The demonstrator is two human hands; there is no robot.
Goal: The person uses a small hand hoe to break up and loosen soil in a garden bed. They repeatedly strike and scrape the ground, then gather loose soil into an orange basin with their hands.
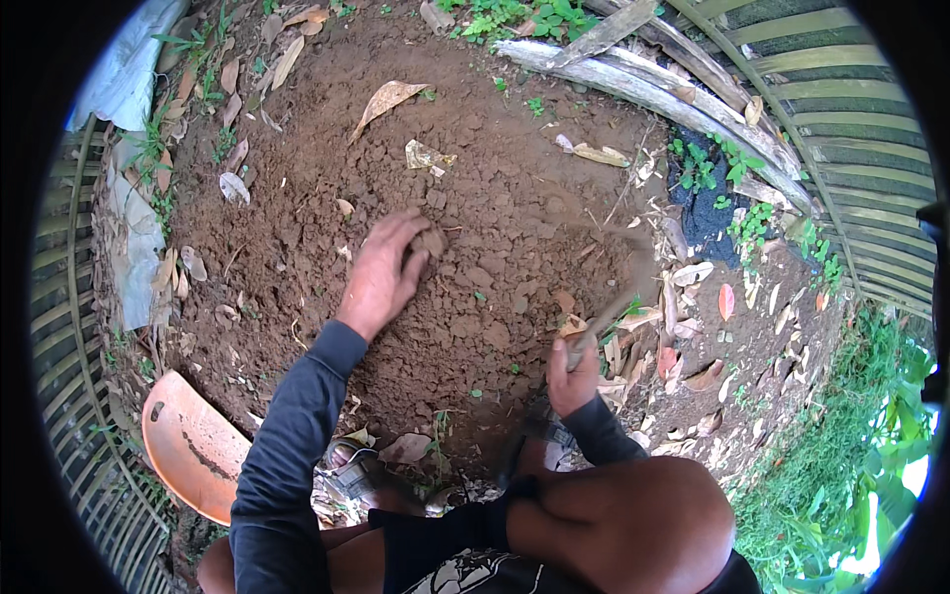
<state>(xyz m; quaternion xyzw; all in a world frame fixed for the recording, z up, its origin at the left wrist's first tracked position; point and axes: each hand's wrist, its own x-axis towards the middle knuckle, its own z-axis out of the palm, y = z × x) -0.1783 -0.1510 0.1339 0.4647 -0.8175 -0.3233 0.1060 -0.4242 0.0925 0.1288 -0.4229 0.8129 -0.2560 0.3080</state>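
Observation:
My left hand [381, 277] reaches down to the loose brown soil [426, 346], its thumb and fingers closed around a clod of soil [429, 242]. On the right, my right hand [574, 376] is wrapped round the lower end of a slim hand tool [616, 309]. The tool slants up and away to the right, then appears to bend back left over the soil. Its far end is smeared by motion, so I cannot tell its exact shape. Broken crumbs and clods lie between my two hands.
An orange curved dish [193, 445] lies at the lower left. Slatted fences [831, 109] curve along both sides. Grey wooden poles [663, 99] and black sheeting [708, 203] lie at the far right. Dry leaves [386, 104] are scattered about. My sandalled feet [351, 470] are close by.

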